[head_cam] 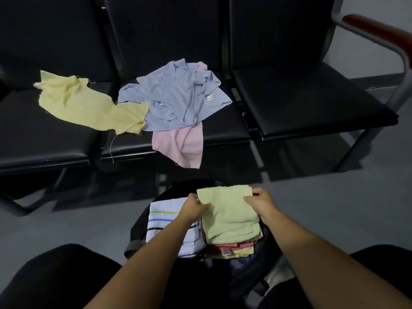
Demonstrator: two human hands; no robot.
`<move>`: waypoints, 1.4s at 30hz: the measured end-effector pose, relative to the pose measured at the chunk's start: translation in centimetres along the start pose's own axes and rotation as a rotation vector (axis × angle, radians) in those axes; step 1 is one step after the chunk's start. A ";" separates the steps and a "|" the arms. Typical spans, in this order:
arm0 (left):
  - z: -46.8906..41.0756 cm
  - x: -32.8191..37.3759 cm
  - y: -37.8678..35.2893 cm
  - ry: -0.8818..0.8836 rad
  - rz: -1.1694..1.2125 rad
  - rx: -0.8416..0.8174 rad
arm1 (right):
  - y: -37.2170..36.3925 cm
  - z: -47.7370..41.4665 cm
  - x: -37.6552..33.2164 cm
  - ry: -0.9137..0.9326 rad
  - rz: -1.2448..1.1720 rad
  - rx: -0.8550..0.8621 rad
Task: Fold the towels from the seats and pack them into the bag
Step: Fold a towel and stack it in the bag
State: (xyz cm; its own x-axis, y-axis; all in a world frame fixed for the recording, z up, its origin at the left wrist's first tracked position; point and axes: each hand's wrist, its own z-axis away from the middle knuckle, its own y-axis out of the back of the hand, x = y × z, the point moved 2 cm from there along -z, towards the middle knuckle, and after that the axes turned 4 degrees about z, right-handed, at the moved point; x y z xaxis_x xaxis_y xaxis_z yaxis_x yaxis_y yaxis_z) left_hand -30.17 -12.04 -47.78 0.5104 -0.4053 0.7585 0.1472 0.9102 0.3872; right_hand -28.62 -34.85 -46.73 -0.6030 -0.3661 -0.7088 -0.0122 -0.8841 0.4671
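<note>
Both hands on the folded green towel [229, 216]. My left hand [196, 208] pinches its left edge, thumb on top. My right hand [261, 202] grips the right edge near the far corner, thumb on top as well; the other fingers are hidden under the cloth.

The green towel sits over the open black bag [139, 228] on the floor between my knees, on top of a stack of folded towels [234, 249] showing pink, orange and yellow edges. Just left of that stack, also in the bag: a folded white striped towel [163, 217], partly under my left forearm.

Unfolded ones on the black seats [301, 97]:
- yellow towel [84, 105], crumpled, spanning the left and middle seats
- blue towel [176, 101], bunched on the middle seat, overlapping the yellow one's right end
- pink towel [181, 146], under the blue, hanging over the front edge
</note>
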 end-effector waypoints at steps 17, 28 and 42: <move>-0.8 6.2 6.4 -0.184 -0.249 0.089 | -1.0 -1.0 -10.7 0.261 0.450 -0.039; -2.6 15.5 20.1 -0.391 -0.317 0.383 | -2.7 0.5 -26.9 0.540 0.325 -0.052; -11.4 12.1 21.6 -0.510 -0.519 0.561 | -9.1 -7.6 -28.4 0.862 0.535 0.034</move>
State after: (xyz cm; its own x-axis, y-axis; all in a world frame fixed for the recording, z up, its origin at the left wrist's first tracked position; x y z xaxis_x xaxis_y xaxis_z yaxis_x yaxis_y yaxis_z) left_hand -11.19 3.70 -36.19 0.0401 -0.8616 0.5060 -0.2470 0.4822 0.8405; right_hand -5.28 -18.65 -34.84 0.2451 -0.8079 -0.5359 0.0596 -0.5392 0.8401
